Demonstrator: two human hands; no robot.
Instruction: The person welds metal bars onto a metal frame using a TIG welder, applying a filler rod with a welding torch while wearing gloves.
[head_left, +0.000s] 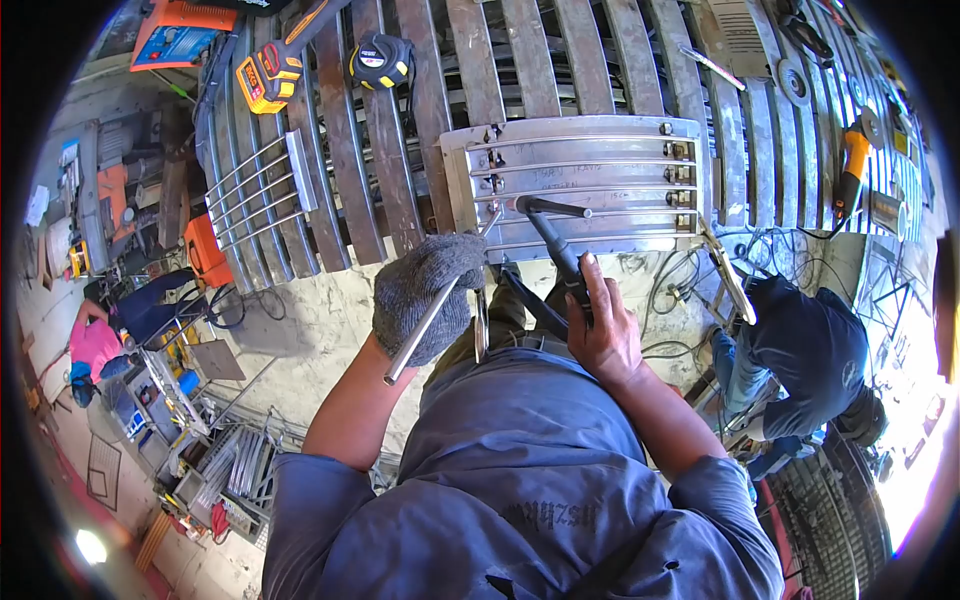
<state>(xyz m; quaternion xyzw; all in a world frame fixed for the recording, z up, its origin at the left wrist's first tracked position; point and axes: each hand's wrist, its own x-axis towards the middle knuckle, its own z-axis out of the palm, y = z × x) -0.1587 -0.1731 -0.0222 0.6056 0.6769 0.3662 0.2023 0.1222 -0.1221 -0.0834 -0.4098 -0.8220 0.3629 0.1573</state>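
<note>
My left hand (430,297), in a dark grey knit glove, is closed round a thin metal tube (408,350) that slants up toward the plate. Bare, my right hand (607,335) grips the black handle of a TIG welding torch (562,250). The torch head lies over the lower left part of a flat metal plate (590,128), close to the tube's upper end. Several parallel metal rods (590,187) run across this plate, with small fittings at their ends. Handwriting marks the plate's middle. Whether the torch tip touches metal is hidden.
The slatted metal bench (392,190) holds a rod grille (262,190), a black tape measure (380,62), a yellow tool (268,78) and an orange angle grinder (853,165). A clamp (728,270) juts from the plate's right edge. One person (810,350) bends at right; another (95,335) is far left.
</note>
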